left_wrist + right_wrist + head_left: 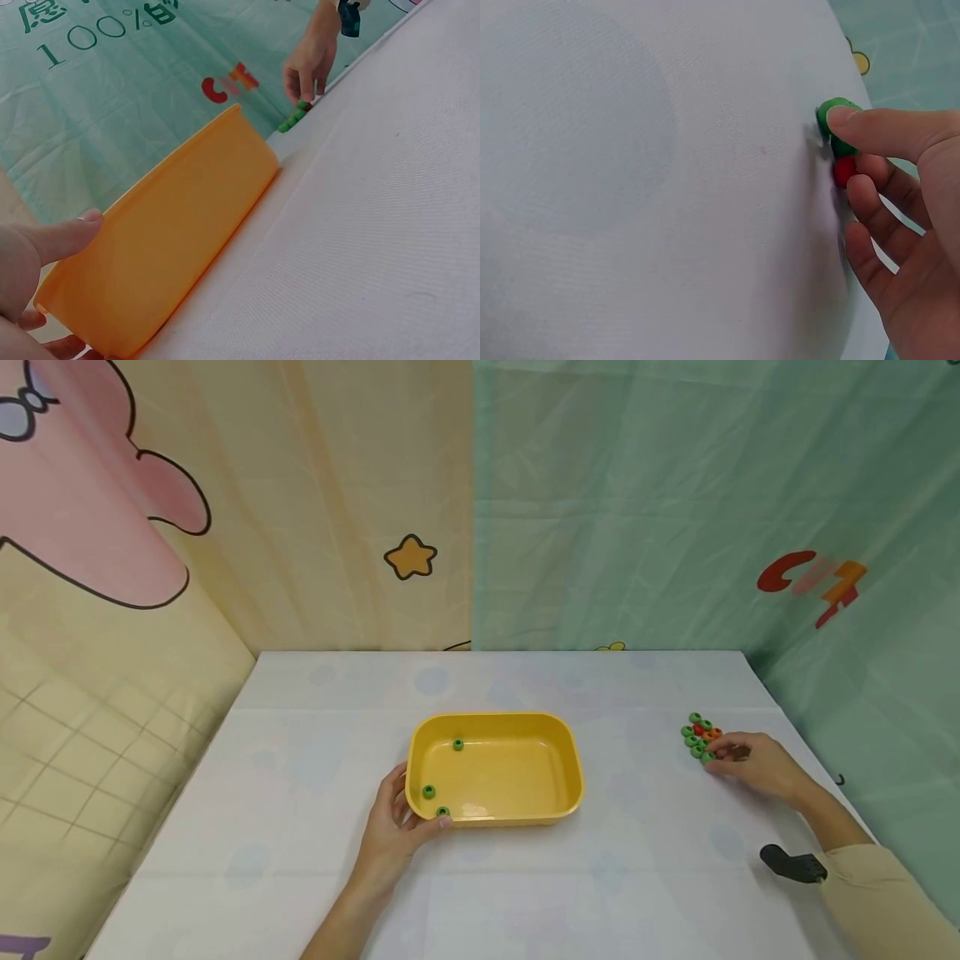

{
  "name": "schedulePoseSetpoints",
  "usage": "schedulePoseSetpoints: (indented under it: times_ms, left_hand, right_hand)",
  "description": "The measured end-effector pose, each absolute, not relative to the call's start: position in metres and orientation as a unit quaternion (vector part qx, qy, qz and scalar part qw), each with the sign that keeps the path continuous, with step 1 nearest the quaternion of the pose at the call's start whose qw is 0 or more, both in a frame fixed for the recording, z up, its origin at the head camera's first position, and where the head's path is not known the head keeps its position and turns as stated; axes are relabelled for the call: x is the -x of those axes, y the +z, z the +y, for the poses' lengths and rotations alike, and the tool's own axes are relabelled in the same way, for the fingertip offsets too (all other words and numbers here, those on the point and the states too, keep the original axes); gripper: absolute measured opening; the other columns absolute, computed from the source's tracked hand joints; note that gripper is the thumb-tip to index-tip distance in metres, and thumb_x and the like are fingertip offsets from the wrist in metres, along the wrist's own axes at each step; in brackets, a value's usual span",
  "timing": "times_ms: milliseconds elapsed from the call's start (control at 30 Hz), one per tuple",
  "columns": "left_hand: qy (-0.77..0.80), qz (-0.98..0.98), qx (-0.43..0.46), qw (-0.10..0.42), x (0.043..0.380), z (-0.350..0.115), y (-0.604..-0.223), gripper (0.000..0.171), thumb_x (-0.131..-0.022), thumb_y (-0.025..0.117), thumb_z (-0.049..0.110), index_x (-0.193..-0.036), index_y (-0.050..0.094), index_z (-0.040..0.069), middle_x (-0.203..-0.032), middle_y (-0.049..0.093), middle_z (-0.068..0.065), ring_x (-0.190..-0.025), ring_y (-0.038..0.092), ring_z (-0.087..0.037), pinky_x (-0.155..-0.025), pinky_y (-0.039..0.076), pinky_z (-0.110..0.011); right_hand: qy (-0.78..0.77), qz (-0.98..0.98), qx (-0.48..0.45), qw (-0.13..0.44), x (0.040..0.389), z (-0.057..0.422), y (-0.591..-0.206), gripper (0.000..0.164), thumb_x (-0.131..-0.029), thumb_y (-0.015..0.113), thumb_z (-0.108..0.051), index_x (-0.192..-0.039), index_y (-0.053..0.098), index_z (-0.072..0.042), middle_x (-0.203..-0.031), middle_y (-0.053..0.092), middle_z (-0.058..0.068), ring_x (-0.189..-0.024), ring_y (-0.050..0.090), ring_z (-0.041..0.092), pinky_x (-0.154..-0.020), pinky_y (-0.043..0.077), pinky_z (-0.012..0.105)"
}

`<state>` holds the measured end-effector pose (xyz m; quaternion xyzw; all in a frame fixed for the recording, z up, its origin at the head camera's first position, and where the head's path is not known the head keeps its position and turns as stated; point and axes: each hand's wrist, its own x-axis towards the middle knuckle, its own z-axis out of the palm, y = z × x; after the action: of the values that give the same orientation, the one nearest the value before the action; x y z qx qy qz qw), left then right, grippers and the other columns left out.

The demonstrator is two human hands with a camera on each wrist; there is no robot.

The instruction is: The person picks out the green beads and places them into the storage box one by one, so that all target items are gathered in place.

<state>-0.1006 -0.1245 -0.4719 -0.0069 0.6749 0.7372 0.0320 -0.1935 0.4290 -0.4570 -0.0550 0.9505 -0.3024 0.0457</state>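
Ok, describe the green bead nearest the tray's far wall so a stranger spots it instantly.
On the white table, find the yellow rectangular tray held by the left hand. Inside, near its far wall, is a green bead. It lies alone, while the tray's other two green beads sit nearer that hand.

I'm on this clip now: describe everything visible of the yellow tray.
The yellow tray is a shallow, open rectangle with rounded corners, a thin rim and smooth, slightly glossy surfaces that look like plastic. It sits upright near the middle of the white table, long sides running left to right. Three green beads lie inside, all in its left half. The left hand grips its near left corner, thumb at the rim.
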Motion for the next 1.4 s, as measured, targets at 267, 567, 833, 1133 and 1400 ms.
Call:
schedulePoseSetpoints:
  times_ms: [267, 567, 833, 1133, 1400]
  left_hand:
    - [0.734, 0.678, 0.014, 0.033, 0.101, -0.124, -0.472, 0.101, -0.082, 0.087, 0.000, -0.161, 0.026, 0.013, -0.160, 0.032, -0.010, -0.148, 0.032, -0.029, -0.119, 0.035, -0.038]
    - [0.732, 0.681, 0.012, 0.033, 0.102, -0.123, -0.471, 0.100, -0.082, 0.087, 0.001, -0.161, 0.026, 0.013, -0.160, 0.031, -0.011, -0.148, 0.033, -0.030, -0.119, 0.035, -0.039]
    - [0.731, 0.682, 0.007, 0.033, 0.101, -0.123, -0.471, 0.101, -0.083, 0.086, 0.001, -0.162, 0.024, 0.012, -0.163, 0.029, -0.011, -0.149, 0.032, -0.031, -0.119, 0.034, -0.038]
    - [0.731, 0.682, 0.005, 0.033, 0.101, -0.123, -0.471, 0.100, -0.084, 0.086, 0.000, -0.162, 0.024, 0.011, -0.162, 0.029, -0.012, -0.149, 0.031, -0.031, -0.119, 0.034, -0.038]
    - [0.731, 0.682, 0.011, 0.034, 0.100, -0.124, -0.470, 0.099, -0.084, 0.086, 0.001, -0.161, 0.025, 0.011, -0.162, 0.030, -0.010, -0.148, 0.033, -0.030, -0.119, 0.034, -0.038]
  right_hand:
    - [-0.323, 0.942, 0.077, 0.044, 0.199, 0.423, -0.447, 0.029, -0.094, 0.078, -0.017, -0.114, 0.070, 0.002, -0.100, 0.067, 0.008, -0.090, 0.059, 0.016, -0.070, 0.053, 0.021]
    - [-0.366, 0.926, 0.068, 0.061, 0.203, 0.409, -0.437, 0.035, -0.097, 0.077, -0.021, -0.121, 0.067, 0.003, -0.109, 0.066, 0.013, -0.091, 0.059, 0.014, -0.071, 0.055, 0.024]
    - [-0.408, 0.907, 0.083, 0.068, 0.211, 0.397, -0.437, 0.032, -0.097, 0.076, -0.020, -0.120, 0.068, 0.002, -0.110, 0.068, 0.010, -0.090, 0.061, 0.011, -0.070, 0.057, 0.029]
    - [-0.419, 0.899, 0.097, 0.083, 0.220, 0.374, -0.432, 0.033, -0.098, 0.075, -0.022, -0.121, 0.068, 0.000, -0.114, 0.066, 0.011, -0.097, 0.058, 0.017, -0.076, 0.054, 0.025]
    - [-0.446, 0.880, 0.116, 0.118, 0.234, 0.345, -0.428, 0.029, -0.097, 0.075, -0.015, -0.119, 0.068, 0.002, -0.115, 0.068, 0.011, -0.103, 0.060, 0.022, -0.083, 0.055, 0.025]
